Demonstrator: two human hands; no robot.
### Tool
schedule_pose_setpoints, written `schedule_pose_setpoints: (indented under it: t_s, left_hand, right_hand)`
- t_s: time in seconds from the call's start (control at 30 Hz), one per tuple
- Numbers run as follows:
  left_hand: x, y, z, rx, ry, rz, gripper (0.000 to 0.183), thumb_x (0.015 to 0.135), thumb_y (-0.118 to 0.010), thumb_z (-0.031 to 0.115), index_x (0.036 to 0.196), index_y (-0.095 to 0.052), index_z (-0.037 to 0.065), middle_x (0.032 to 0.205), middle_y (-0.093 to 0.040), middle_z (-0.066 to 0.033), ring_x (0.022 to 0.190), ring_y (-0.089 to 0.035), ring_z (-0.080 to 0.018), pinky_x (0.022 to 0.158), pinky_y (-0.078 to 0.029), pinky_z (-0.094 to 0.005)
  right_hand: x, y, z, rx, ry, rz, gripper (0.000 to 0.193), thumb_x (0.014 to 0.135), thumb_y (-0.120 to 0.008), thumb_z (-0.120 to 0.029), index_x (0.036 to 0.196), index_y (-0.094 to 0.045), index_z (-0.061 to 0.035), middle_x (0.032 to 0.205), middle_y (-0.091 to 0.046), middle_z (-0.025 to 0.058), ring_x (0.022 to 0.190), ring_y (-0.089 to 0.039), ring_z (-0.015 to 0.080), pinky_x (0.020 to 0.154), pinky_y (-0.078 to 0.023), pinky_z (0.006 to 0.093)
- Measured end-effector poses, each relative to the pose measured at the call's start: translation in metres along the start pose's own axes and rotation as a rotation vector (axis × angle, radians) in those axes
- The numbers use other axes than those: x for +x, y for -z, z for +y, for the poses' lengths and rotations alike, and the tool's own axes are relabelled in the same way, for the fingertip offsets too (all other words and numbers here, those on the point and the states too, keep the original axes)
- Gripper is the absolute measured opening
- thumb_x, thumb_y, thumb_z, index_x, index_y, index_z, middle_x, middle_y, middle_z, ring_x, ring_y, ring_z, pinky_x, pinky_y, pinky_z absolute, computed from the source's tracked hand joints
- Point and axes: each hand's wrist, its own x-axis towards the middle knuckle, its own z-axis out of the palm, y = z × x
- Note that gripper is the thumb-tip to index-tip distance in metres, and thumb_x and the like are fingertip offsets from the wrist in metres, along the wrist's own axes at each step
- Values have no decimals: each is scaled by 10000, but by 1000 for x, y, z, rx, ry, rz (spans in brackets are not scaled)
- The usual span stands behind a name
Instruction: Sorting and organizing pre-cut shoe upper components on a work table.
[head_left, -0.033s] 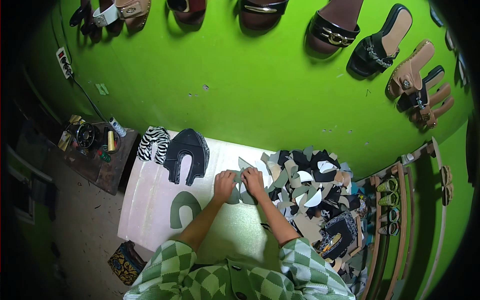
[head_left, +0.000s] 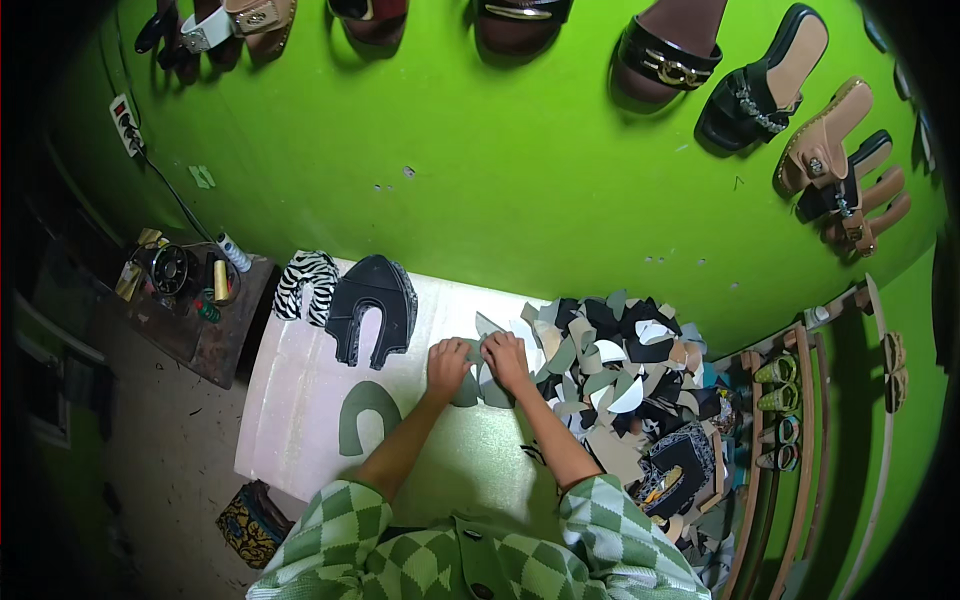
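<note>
Both my hands meet at the middle of a white work table (head_left: 300,400). My left hand (head_left: 447,366) and my right hand (head_left: 505,361) pinch the same grey-green curved cut piece (head_left: 478,390), which lies flat on the table between them. Just right of my right hand a heap of cut pieces (head_left: 620,370) in grey-green, black, white and tan spreads over the table's right end. A single grey-green U-shaped piece (head_left: 362,415) lies alone to the left of my left forearm.
A stack of black U-shaped pieces (head_left: 372,308) and a zebra-striped stack (head_left: 308,284) sit at the table's far left. A small side table (head_left: 200,310) holds tools and bottles. Sandals (head_left: 760,85) hang on the green wall. Shoe racks (head_left: 790,430) stand to the right.
</note>
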Motion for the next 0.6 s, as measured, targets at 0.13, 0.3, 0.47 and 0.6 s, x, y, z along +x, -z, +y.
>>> schedule_pose_setpoints:
  t_s: [0.13, 0.3, 0.47, 0.6]
  left_hand:
    - [11, 20, 9, -96, 5, 90, 163, 658, -710, 143, 777, -604, 108, 883, -571, -20, 897, -529, -233, 782, -365, -375]
    - [11, 58, 20, -152, 5, 247, 109, 706, -628, 92, 815, -624, 95, 844, -598, -37, 833, -549, -228, 749, -379, -353]
    - [-23, 95, 36, -302, -44, 160, 133, 724, -604, 34, 853, -629, 57, 844, -600, -69, 802, -560, -266, 692, -430, -353]
    - [-77, 89, 29, -466, 87, -28, 113, 779, -642, 107, 862, -618, 35, 820, -613, -114, 728, -585, -307, 641, -459, -352]
  right_hand:
    - [11, 29, 1, 94, 47, 100, 90, 754, -625, -150, 815, -585, -96, 811, -591, 43, 852, -527, 241, 784, -351, 390]
    - [12, 70, -12, 176, 100, 202, 77, 768, -616, -123, 837, -602, -92, 848, -613, 40, 901, -542, 225, 860, -340, 384]
    - [-25, 101, -42, 374, 15, 259, 72, 766, -637, -102, 830, -630, -69, 817, -625, 68, 833, -582, 231, 800, -401, 340]
    - [-87, 87, -55, 628, -151, 60, 112, 776, -655, -70, 868, -626, -13, 797, -644, 108, 705, -628, 238, 604, -474, 309]
